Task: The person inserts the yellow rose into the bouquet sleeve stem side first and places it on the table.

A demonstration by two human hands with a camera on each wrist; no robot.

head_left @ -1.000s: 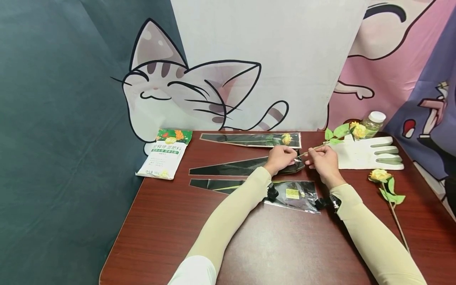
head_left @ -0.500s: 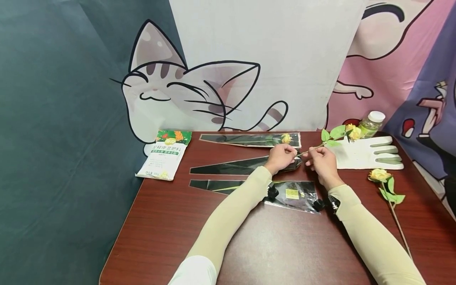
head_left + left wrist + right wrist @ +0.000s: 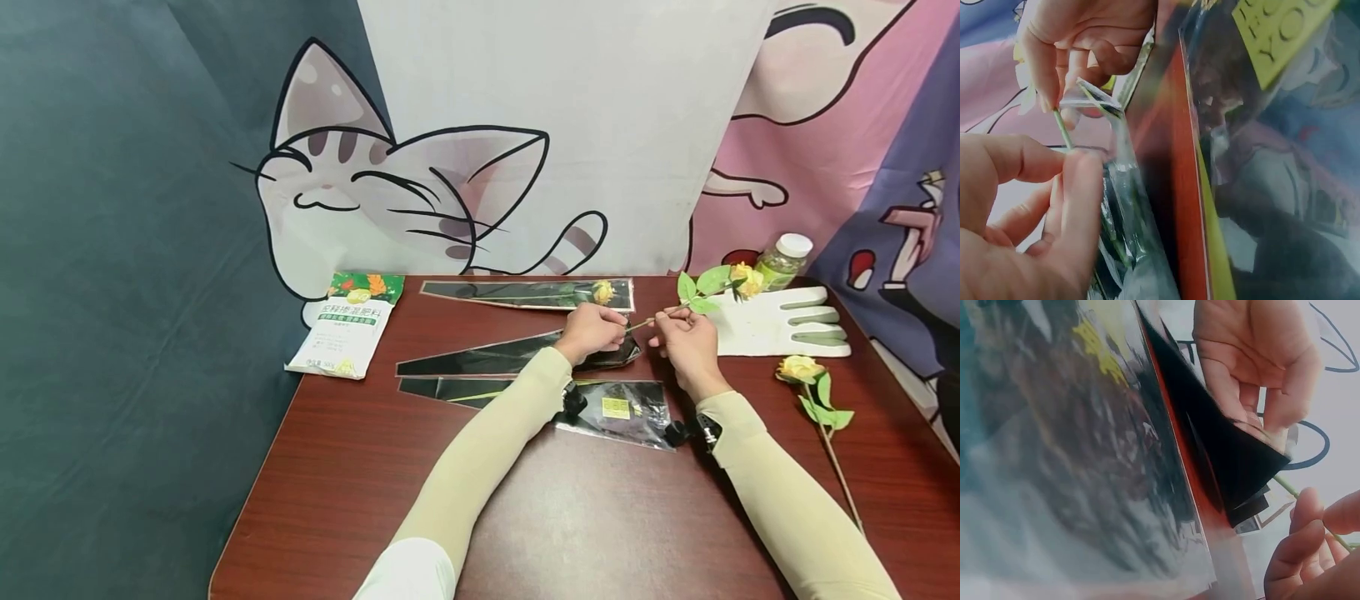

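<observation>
Currently, left hand [image 3: 595, 333]: fingers curled, pinching a yellow rose [image 3: 703, 305] by its stem [image 3: 1062, 128], just beside the wide end of the black middle sleeve [image 3: 472, 356]; the fingertips are hiding where the stem ends. Right hand [image 3: 686, 342]: thumb and fingers gripping the same stem farther up, below the leaves [image 3: 712, 278]. The yellow rose is slanting over the wooden table [image 3: 585, 517], its bloom [image 3: 747, 281] overlapping, in the head view, a white-lidded jar [image 3: 782, 265] and a white glove [image 3: 750, 327]. Far sleeve [image 3: 525, 293]: lying behind the hands, containing another rose [image 3: 603, 292]. Near sleeve [image 3: 648, 412]: lying before the middle one, bearing a yellow label [image 3: 616, 408]. Loose rose [image 3: 825, 412]: lying at the right. Packet [image 3: 345, 333], white and green: lying at the rear left.
</observation>
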